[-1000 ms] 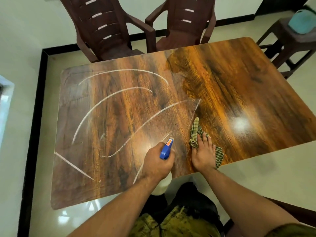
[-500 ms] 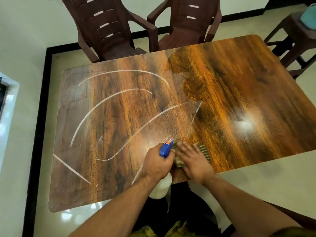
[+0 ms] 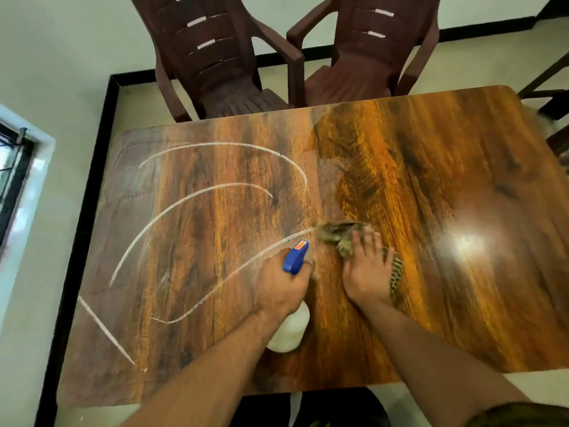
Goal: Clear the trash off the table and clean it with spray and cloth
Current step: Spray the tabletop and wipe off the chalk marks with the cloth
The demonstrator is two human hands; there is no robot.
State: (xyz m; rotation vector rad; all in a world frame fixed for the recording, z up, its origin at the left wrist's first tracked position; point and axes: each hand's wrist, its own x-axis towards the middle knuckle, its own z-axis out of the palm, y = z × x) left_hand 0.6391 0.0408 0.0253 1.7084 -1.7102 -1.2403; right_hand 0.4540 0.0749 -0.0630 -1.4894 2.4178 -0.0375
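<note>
Nearest to you, your left hand (image 3: 278, 291) grips the spray bottle (image 3: 289, 331) around its neck. The white body points back toward you and the blue head points away. Half a second ago the body hung past the near edge of the table (image 3: 446, 211); now it is over the wood.

Just to the right, your right hand (image 3: 366, 272) lies flat with the fingers spread and presses the checked cloth (image 3: 335, 234) on the table. Before, this hand was close beside the blue head; now it is a little farther and more to the right, apart from the bottle. The cloth touches the far end of the nearest white streak (image 3: 234, 272). This streak is shorter than before, and the short straight line beside it is gone.

Two more curved streaks (image 3: 197, 198) remain on the far left part of the table. Behind the far edge stand two brown chairs (image 3: 215, 57).

The trigger and neck of the bottle are hidden under your left hand. The cloth and your right fingertips are blurred, and part of the cloth is under the palm. The chair backs are cut off at the top, and the window (image 3: 15, 180) at the left edge.
</note>
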